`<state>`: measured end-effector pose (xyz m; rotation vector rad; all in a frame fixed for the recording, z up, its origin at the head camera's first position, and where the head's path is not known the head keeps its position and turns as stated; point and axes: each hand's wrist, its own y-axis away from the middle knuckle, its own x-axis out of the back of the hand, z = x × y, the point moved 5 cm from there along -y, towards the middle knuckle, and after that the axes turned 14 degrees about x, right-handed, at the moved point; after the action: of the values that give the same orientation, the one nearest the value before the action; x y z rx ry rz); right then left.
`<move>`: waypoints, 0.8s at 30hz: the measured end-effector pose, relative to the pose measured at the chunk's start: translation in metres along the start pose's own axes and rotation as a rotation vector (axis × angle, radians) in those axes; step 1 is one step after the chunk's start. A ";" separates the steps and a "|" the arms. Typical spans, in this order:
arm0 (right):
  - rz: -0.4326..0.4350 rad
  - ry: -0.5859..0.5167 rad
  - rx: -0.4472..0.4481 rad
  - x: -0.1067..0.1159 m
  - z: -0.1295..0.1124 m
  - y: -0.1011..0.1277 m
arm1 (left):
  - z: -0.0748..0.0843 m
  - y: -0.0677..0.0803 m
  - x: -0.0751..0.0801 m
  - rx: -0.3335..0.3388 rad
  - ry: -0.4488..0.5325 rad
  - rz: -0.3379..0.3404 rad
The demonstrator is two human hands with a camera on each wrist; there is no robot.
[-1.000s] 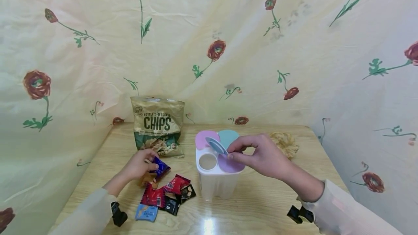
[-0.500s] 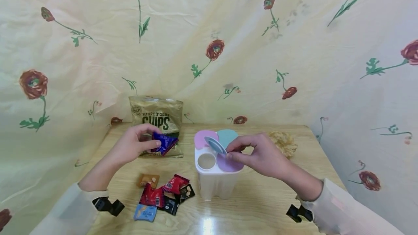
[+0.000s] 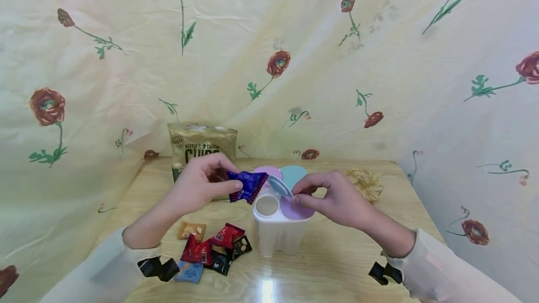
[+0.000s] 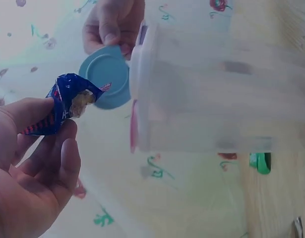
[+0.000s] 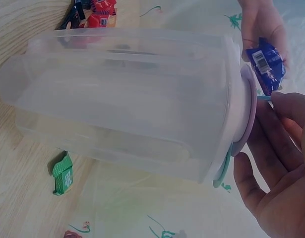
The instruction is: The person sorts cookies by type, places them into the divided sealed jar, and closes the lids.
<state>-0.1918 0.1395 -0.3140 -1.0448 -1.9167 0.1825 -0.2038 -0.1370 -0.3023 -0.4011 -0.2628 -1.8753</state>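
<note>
A small dark blue snack packet (image 3: 248, 186) is pinched between the thumb and fingers of my left hand (image 3: 202, 186), close to the near-left opening of a translucent storage container (image 3: 281, 237). My right hand (image 3: 337, 198) pinches the edge of that opening's round blue lid (image 4: 106, 77), tilted up beside the hole. The packet's tip overlaps the lid in the left wrist view. Three other lids lie flat on the container's white top: a pink lid (image 3: 269, 172), a teal lid (image 3: 294, 177) and a purple lid (image 3: 296, 208).
Several small packets, such as a red packet (image 3: 197, 250), a tan packet (image 3: 191, 231) and a light blue packet (image 3: 189, 272), lie left of the container. Behind stands a chip bag (image 3: 202, 139). A crumpled yellowish bundle (image 3: 365, 185) sits right. A green packet (image 5: 62, 173) shows beyond the container.
My left hand has lifted the dark blue packet from the pile and carried it up and right to the container's opening. My right hand has stayed at the raised lid.
</note>
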 end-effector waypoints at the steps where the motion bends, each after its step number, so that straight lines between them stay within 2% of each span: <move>1: -0.001 0.000 -0.001 0.000 0.000 0.000 | 0.000 -0.001 -0.003 -0.004 0.003 -0.010; 8: -0.001 0.000 -0.015 -0.002 0.001 -0.001 | 0.005 -0.005 -0.013 -0.010 -0.026 -0.066; 13: 0.004 0.002 -0.016 -0.002 0.001 -0.001 | 0.007 -0.003 -0.019 -0.035 -0.171 -0.106; 18: 0.006 0.011 -0.005 -0.003 0.000 -0.002 | 0.009 -0.002 -0.025 -0.089 -0.316 -0.110; 24: 0.007 0.006 0.008 -0.001 0.000 -0.002 | 0.012 -0.006 -0.033 -0.150 -0.432 -0.146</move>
<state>-0.1924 0.1368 -0.3136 -1.0451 -1.9061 0.1911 -0.1978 -0.1017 -0.3044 -0.9135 -0.4508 -1.9428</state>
